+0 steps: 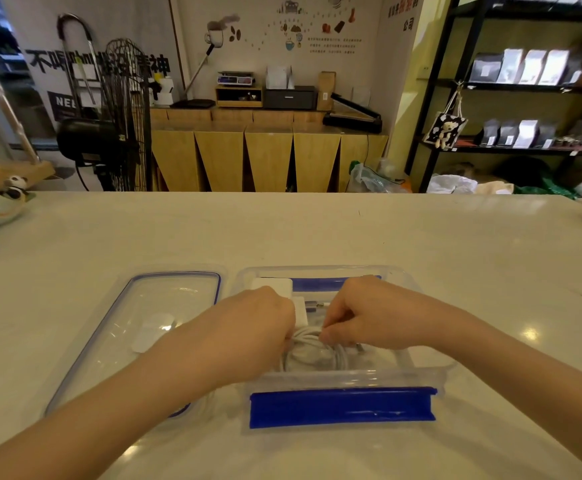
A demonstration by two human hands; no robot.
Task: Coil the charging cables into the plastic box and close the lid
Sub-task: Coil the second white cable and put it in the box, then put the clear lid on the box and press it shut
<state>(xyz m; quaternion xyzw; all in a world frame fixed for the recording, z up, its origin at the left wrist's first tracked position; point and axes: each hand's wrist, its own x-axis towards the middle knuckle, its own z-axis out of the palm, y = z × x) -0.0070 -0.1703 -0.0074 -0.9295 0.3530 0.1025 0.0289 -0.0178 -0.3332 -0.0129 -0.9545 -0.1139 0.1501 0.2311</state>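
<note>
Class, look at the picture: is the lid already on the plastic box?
No, the lid lies flat on the table left of the open plastic box, where both hands are working.

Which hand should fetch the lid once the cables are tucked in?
Probably the left hand. The lid lies flat on the counter beside the box on that side, under the left forearm; the right hand would have to cross over.

One box (424, 370), one lid (116, 327), two hands (258, 320)
</note>
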